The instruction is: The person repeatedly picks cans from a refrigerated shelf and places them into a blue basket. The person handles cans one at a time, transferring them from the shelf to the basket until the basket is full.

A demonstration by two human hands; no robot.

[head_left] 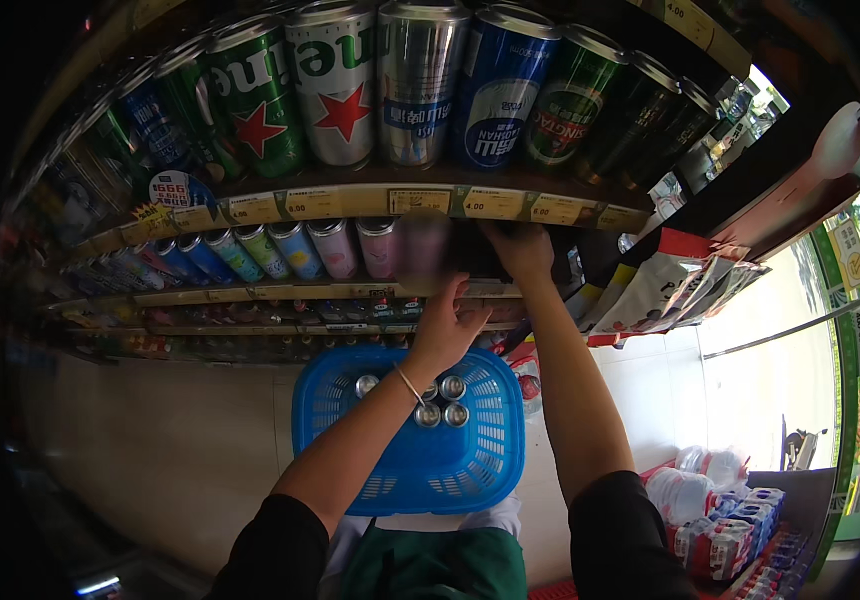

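My right hand (524,256) reaches into a dark gap on the second shelf, just under the price strip. Its fingers are lost in shadow, so what they touch is hidden. Lower and to its left, my left hand (447,325) is raised before the shelf edge, thumb and fingers apart, with nothing in it. A row of slim colourful cans stands left of the gap, with a pink can (377,248) near its right end. Beneath my left forearm sits a blue plastic basket (490,470) holding several silver-topped cans (456,414).
Tall beer cans (342,95) line the upper shelf above a price-label strip (315,204). Lower shelves carry more drinks. Hanging snack bags (660,290) crowd the right shelf end. Wrapped bottle packs (725,530) stand at lower right, beside a bright glass doorway.
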